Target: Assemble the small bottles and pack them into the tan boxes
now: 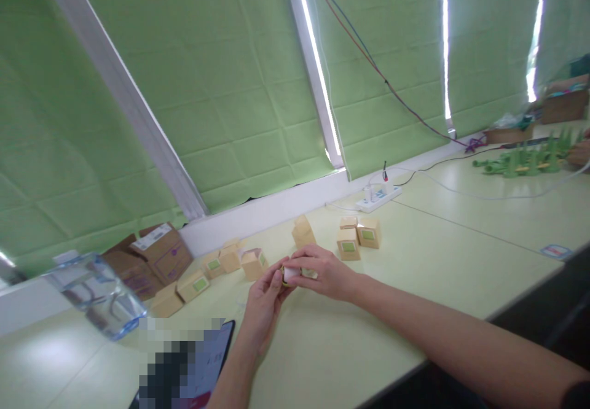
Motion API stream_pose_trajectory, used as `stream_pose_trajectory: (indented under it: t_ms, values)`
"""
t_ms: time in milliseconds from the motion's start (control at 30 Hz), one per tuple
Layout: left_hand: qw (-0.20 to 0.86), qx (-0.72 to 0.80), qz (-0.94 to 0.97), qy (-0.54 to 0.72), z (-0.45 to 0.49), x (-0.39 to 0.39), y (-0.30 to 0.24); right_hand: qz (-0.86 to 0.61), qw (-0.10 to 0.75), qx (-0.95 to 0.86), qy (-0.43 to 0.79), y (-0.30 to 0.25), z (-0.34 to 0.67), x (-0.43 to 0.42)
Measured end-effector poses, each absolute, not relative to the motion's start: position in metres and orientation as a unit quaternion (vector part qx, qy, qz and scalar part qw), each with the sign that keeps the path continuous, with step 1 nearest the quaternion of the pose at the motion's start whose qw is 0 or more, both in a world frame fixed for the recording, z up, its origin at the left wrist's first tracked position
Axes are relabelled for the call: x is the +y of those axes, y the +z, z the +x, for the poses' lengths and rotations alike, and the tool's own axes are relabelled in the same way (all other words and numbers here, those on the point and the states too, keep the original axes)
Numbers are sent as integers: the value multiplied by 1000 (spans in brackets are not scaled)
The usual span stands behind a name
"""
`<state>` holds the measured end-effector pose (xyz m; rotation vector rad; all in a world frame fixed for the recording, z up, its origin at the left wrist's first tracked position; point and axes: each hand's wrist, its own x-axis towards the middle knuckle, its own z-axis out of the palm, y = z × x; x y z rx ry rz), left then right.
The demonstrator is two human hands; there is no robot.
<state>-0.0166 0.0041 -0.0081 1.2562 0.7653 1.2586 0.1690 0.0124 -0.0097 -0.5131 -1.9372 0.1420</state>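
Observation:
Above the pale table, my left hand has its fingers closed around a small white object with a dark and yellowish rim. My right hand reaches in from the other side, its fingers pinching the same object. Most of the object is covered by fingers, so its exact kind cannot be made out. Just behind the hands stands a small tan carton with its top raised. Another small carton with a green label is left of them, and a labelled carton sits to the right in a small cluster.
More small cartons stand at the left, near a large brown cardboard box and a clear water bottle. A tablet-like screen lies front left. Behind is a power strip; green spiked parts and a person's hand are far right.

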Motion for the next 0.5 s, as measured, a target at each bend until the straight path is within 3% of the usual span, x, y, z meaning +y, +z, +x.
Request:
stream_pose_trajectory:
  t_ms: [500]
  values:
    - [538,330,559,537,-17,1,-7,-270,527,-802,75,-10,169,17]
